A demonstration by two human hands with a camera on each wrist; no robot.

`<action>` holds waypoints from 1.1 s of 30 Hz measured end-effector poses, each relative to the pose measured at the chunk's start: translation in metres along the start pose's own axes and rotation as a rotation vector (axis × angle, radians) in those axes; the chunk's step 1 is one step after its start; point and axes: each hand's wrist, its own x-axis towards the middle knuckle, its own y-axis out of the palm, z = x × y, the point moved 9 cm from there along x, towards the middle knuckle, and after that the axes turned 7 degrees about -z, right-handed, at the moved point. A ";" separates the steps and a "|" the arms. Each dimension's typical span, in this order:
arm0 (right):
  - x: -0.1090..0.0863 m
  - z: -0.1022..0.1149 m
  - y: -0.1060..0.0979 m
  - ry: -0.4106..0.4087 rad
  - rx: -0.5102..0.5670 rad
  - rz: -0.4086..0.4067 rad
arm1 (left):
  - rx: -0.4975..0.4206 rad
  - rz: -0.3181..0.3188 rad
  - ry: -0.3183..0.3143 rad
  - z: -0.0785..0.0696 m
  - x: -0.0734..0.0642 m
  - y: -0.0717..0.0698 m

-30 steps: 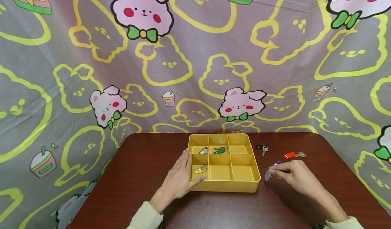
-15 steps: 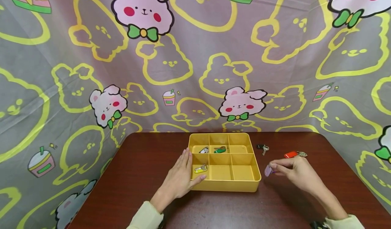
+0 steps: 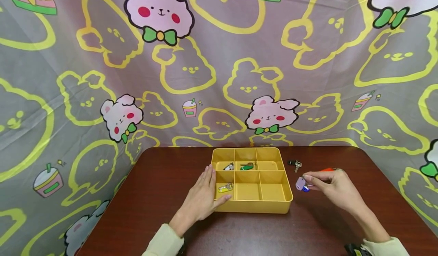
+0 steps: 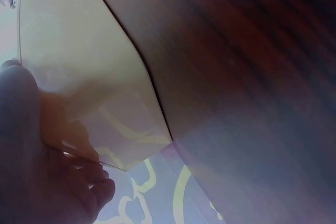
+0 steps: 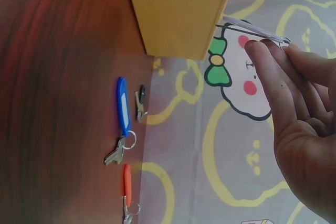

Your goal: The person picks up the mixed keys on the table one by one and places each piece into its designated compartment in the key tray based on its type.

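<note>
A yellow six-compartment box (image 3: 251, 206) stands on the dark wooden table. My left hand (image 3: 200, 201) rests against its left side, fingers extended along the wall and thumb over the front rim. Between thumb and fingertips, my right hand (image 3: 337, 191) pinches a key ring with a purple tag (image 3: 300, 183), held up just right of the box. Behind that tag a blue key tag (image 3: 305, 188) shows partly. Inside the box, a yellow-tagged key (image 3: 225, 188) lies front left, a black-and-white-looking tag with key (image 3: 229, 166) back left, and a green-tagged key (image 3: 247, 166) back middle.
Right of the box lie a black-tagged key (image 3: 295, 164) and an orange-red key tag (image 3: 327, 169), partly behind the right hand. The right wrist view shows the blue tag (image 5: 123, 106) with its keys flat on the table. A patterned cloth (image 3: 219, 134) hangs behind the table.
My right hand has lifted the purple-tagged key ring from the table, moving it up and slightly away from me, so the tag now faces the camera. The left hand has stayed put.
</note>
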 end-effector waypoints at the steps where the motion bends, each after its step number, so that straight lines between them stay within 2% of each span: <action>1: 0.001 -0.001 0.000 0.021 0.002 0.005 | -0.002 0.000 -0.001 0.000 0.000 0.000; 6: 0.003 -0.005 -0.001 0.122 0.002 0.020 | 0.000 0.001 -0.005 0.000 0.000 0.000; 9: 0.004 -0.006 -0.002 0.140 0.016 0.020 | 0.009 0.001 -0.007 0.001 0.000 0.001; 24: 0.012 0.016 0.003 0.058 0.106 0.024 | 0.031 -0.008 0.007 0.000 0.000 0.000; 33: 0.018 0.023 0.008 0.090 0.140 0.043 | 0.011 -0.006 0.000 0.000 0.000 0.001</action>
